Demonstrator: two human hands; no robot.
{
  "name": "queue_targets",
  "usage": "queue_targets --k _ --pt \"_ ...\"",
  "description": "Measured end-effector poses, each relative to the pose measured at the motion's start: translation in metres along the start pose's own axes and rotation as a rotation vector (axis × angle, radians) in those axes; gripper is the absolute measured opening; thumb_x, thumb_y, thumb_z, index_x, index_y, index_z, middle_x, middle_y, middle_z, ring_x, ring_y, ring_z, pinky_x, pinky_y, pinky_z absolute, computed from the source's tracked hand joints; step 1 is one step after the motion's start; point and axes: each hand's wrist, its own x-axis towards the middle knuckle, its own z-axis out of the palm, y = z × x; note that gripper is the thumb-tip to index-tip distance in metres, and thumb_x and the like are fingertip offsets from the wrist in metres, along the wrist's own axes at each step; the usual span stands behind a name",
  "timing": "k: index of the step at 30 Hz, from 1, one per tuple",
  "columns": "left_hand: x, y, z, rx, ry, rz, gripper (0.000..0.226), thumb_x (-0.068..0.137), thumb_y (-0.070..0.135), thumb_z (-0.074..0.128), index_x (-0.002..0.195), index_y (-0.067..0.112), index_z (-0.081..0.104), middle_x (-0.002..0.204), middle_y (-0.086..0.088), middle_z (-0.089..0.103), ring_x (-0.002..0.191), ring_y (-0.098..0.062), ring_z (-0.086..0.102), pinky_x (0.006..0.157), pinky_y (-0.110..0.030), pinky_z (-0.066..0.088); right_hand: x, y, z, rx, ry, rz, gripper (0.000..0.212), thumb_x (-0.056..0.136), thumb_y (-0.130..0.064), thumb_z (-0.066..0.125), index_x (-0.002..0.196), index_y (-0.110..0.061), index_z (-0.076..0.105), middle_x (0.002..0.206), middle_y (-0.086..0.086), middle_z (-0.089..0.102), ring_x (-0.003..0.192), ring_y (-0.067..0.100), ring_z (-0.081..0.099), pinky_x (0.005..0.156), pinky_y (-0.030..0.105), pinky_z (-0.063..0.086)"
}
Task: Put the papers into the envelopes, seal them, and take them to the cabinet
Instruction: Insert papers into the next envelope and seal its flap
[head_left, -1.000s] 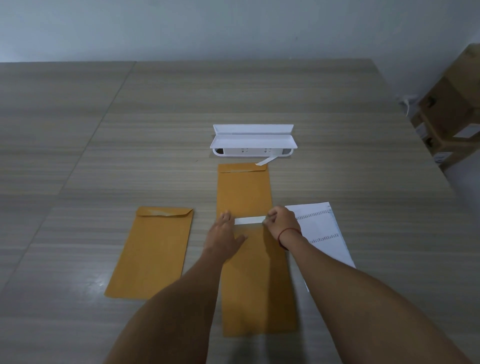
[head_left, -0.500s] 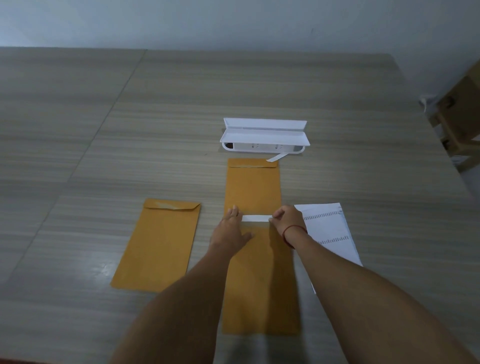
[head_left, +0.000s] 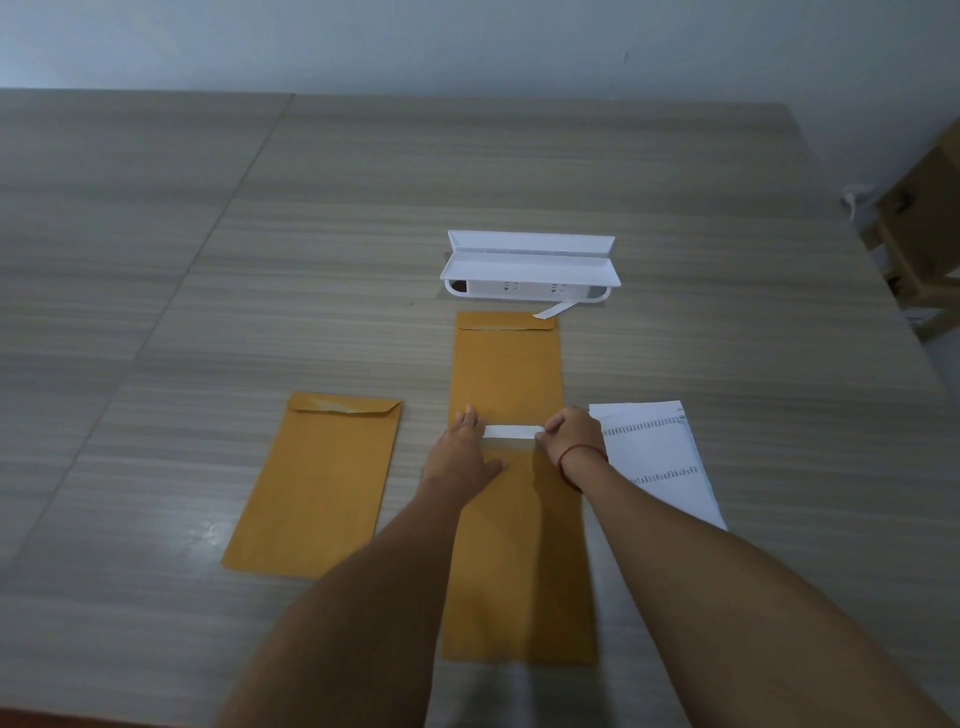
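The left hand (head_left: 465, 457) is lying flat, fingers straight, pressing the near envelope (head_left: 514, 571) on the desk (head_left: 260, 260). The right hand (head_left: 571, 436) is pinching the right end of a white strip (head_left: 511, 431) across that envelope's top edge. Papers (head_left: 660, 457) are lying just right of it.

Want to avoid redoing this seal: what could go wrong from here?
1. The white strip, between the left hand and right hand, sits where the near envelope meets the far envelope; it might stick to both.
2. Pressed unevenly, it could wrinkle or land crooked.
3. Printed papers lie outside, to the right; I cannot tell whether this envelope is filled.
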Motion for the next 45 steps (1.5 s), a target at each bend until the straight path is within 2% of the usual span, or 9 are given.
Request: queue_targets --k 7,10,14,22,27,30,35,38,45 --pt "0.001 0.0 -0.001 0.015 -0.026 -0.007 0.081 0.09 0.043 0.06 0.152 0.012 0.019 0.163 -0.002 0.004 0.15 -0.019 0.009 0.119 -0.034 0.023 -0.009 -0.007 -0.002 0.131 0.018 -0.11 0.009 0.086 -0.011 0.067 0.095 -0.01 0.066 0.095 0.005 0.067 0.087 0.017 0.059 0.085 0.031 0.049" --pt "0.001 -0.001 -0.002 0.022 -0.032 -0.009 0.081 0.09 0.042 0.06 0.153 0.012 0.019 0.163 -0.002 0.004 0.15 -0.019 0.008 0.119 -0.033 0.021 -0.013 -0.007 -0.01 0.147 -0.099 -0.158 0.017 0.087 -0.011 0.066 0.104 -0.011 0.069 0.089 0.0 0.063 0.089 0.015 0.059 0.087 0.029 0.051" --pt "-0.001 0.002 -0.003 -0.007 -0.048 -0.033 0.084 0.089 0.042 0.062 0.153 0.013 0.017 0.163 -0.001 0.004 0.15 -0.018 0.011 0.118 -0.033 0.023 -0.019 0.001 -0.03 0.168 -0.219 -0.162 0.011 0.082 -0.016 0.069 0.092 -0.015 0.074 0.085 -0.004 0.065 0.083 0.01 0.059 0.071 0.019 0.046" --pt "-0.002 0.003 -0.003 -0.029 -0.021 -0.033 0.08 0.088 0.042 0.064 0.151 0.013 0.024 0.162 -0.002 0.01 0.148 -0.021 0.019 0.116 -0.035 0.028 0.013 -0.003 -0.051 0.642 0.268 0.212 0.025 0.086 -0.005 0.059 0.108 -0.008 0.072 0.099 0.009 0.071 0.071 0.021 0.064 0.05 0.019 0.046" --pt "-0.003 0.003 -0.004 0.004 0.076 -0.007 0.076 0.079 0.042 0.073 0.141 0.013 0.038 0.149 -0.004 0.04 0.136 -0.023 0.038 0.108 -0.038 0.039 0.021 -0.018 -0.061 0.709 0.205 0.225 0.045 0.091 0.006 0.048 0.134 -0.007 0.053 0.129 0.012 0.06 0.11 0.029 0.063 0.081 0.028 0.053" --pt "-0.004 0.007 -0.007 0.082 0.122 0.012 0.079 0.078 0.044 0.073 0.143 0.018 0.038 0.139 -0.004 0.044 0.131 -0.023 0.039 0.109 -0.038 0.036 0.02 -0.017 -0.057 0.541 0.149 0.127 0.041 0.091 0.007 0.043 0.121 -0.015 0.06 0.117 0.007 0.058 0.104 0.025 0.06 0.075 0.027 0.052" --pt "-0.01 0.017 -0.01 0.218 0.225 0.018 0.057 0.077 0.047 0.072 0.124 0.021 0.053 0.124 -0.002 0.048 0.12 -0.022 0.043 0.104 -0.035 0.035 -0.002 -0.003 -0.043 0.056 -0.131 -0.195 0.034 0.088 -0.005 0.063 0.122 -0.011 0.063 0.125 0.005 0.064 0.117 0.022 0.059 0.1 0.033 0.048" --pt "-0.016 0.023 -0.007 0.268 0.271 0.013 0.046 0.08 0.044 0.07 0.116 0.021 0.056 0.121 0.0 0.051 0.118 -0.021 0.045 0.1 -0.034 0.035 -0.016 0.006 -0.035 -0.141 -0.266 -0.28 0.036 0.083 -0.015 0.072 0.119 -0.015 0.066 0.119 0.002 0.067 0.112 0.02 0.061 0.101 0.035 0.048" --pt "-0.043 0.026 0.014 0.187 0.208 0.061 0.033 0.09 0.029 0.058 0.123 0.021 0.057 0.124 0.0 0.054 0.12 -0.021 0.047 0.101 -0.035 0.037 -0.044 0.023 -0.022 -0.414 -0.157 -0.421 0.026 0.094 -0.011 0.052 0.109 -0.015 0.073 0.108 0.008 0.069 0.098 0.027 0.065 0.085 0.03 0.05"
